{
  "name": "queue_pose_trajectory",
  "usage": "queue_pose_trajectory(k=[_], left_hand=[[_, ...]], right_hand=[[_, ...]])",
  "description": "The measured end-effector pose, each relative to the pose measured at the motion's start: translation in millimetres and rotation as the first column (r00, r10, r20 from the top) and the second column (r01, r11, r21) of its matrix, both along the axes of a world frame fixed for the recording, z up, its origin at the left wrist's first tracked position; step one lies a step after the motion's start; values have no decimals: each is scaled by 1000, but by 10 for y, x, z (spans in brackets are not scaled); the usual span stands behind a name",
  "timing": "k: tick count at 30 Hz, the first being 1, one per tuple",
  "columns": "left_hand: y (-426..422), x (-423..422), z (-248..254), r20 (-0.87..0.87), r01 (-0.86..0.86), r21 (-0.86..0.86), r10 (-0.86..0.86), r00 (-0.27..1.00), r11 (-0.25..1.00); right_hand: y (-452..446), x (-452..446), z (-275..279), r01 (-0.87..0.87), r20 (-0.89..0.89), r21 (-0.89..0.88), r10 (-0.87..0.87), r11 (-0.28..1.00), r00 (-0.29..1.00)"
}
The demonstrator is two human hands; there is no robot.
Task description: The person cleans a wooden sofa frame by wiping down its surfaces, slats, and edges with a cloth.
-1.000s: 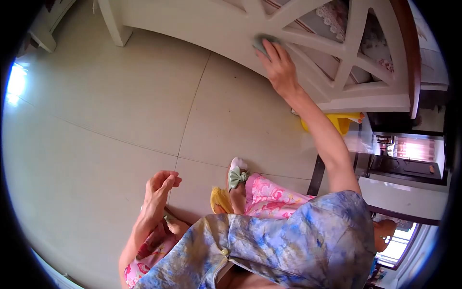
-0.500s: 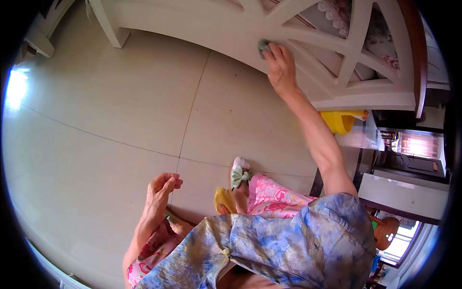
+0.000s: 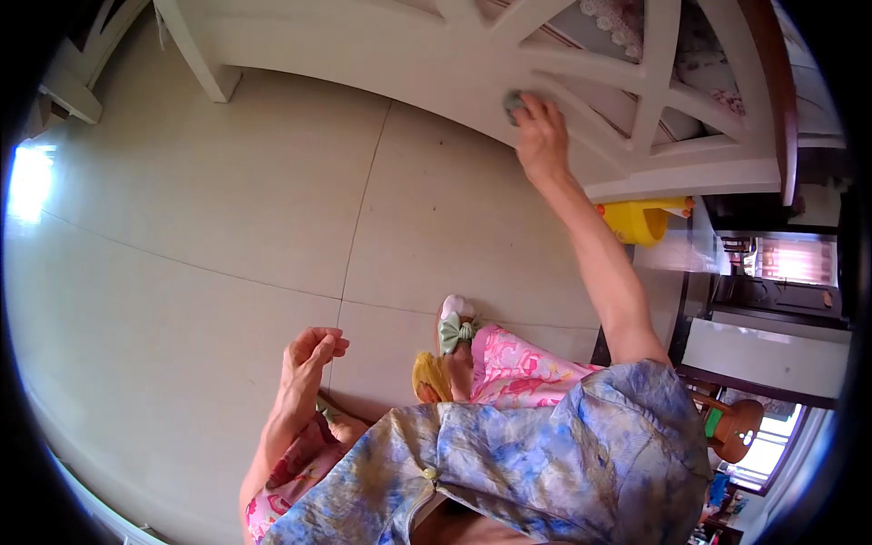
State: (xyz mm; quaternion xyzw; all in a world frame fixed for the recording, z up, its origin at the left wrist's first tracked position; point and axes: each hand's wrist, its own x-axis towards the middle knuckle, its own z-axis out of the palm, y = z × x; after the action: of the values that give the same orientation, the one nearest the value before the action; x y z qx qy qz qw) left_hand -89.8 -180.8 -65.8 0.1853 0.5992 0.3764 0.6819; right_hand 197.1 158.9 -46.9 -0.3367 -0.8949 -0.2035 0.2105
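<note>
My right hand (image 3: 543,136) is closed on a bunched grey-green cloth (image 3: 515,106). It presses the cloth against the flat lower part of a white wooden bed end (image 3: 427,54), just left of the crossed bars. Some of the cloth lies hidden behind my fingers. My left hand (image 3: 309,359) hangs above the floor near my knee, its fingers curled in against the thumb with nothing visible in them.
A yellow plastic container (image 3: 640,222) stands beside the bed end. Patterned bedding (image 3: 618,23) shows through the bars. Below me are tiled floor (image 3: 245,191) and my slippered foot (image 3: 454,327). A brown stool (image 3: 740,431) stands far right.
My right hand and the cloth have moved slightly right and down along the white panel. My left hand stays nearly in place. The view has shifted a little.
</note>
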Motion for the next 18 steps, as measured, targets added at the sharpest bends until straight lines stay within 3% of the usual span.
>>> queue_pose_trajectory(k=[1,2,4,6,10,13,15,17,18], left_hand=[[-18,-1,-12,-2,1,6,-1,1000,1000],[-59,-4,-63,-1,1,13,-1,1000,1000],[-132,-31,-161,42,-43,-7,43,998,999],[-148,-29,-186,38,-45,-10,45,998,999],[-72,26,-102,42,9,-6,-9,999,1000],[-40,25,-68,22,39,1,-39,999,999],[-61,10,-52,8,33,-22,-33,999,999],[-89,-9,-83,-5,17,-39,-17,1000,999],[-118,-19,-112,-20,3,-73,-5,1000,997]], right_hand=[[-47,157,33,139,50,-33,-138,990,989],[-86,281,74,139,50,-25,-138,990,989],[-147,399,133,358,169,-134,-335,924,927],[-126,314,66,343,170,-133,-319,930,932],[26,-270,-172,-42,-99,-89,34,995,995],[-61,-191,-189,2,-79,-26,-4,1000,997],[-129,320,-353,212,-56,-30,-213,977,975],[-297,923,-599,474,-83,-372,-538,798,839],[-249,1353,-877,547,-192,-494,-698,676,690]])
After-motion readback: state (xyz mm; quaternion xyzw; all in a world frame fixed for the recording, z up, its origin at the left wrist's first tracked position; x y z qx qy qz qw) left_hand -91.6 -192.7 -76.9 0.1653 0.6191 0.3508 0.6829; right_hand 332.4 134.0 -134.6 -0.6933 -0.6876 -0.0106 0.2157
